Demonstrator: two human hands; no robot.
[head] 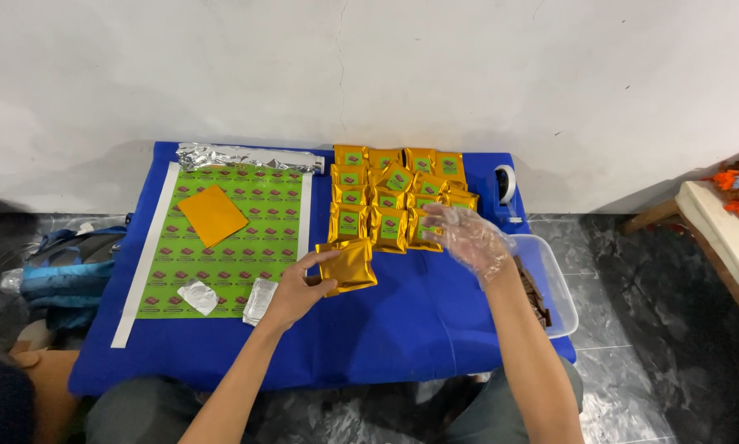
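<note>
1 shiny gold foil pouch

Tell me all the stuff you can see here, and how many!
Table cover: one, blue, under everything.
Sticker sheet: one, green, table's left.
Foil roll: one, silver, above the sheet.
Flat pouch: one, orange-gold, on the sheet.
Foil-wrapped pieces: two, silver, sheet's lower edge.
Labelled pouches: about fifteen, gold with green labels, stacked at the back.
Tape dispenser: one, blue, right back.
Plastic tub: one, clear, right edge.
Bag: one, blue, floor left.
Left hand: bare, holding a plain gold pouch.
Right hand: clear glove, over the stack.
</note>
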